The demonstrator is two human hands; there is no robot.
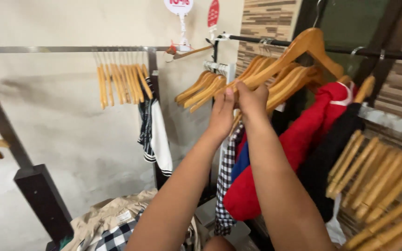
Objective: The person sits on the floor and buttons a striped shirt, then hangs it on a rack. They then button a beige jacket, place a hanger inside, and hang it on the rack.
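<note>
My left hand (222, 114) and right hand (252, 98) pinch the arm of a pale wooden hanger (298, 49). Its hook is cut off above, and my fingertips hide its tip.

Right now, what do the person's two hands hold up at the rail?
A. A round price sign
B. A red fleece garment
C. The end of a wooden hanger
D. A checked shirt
C: both the left hand and the right hand close on the lower end of the large wooden hanger, while the red garment hangs apart on the rail.
</note>
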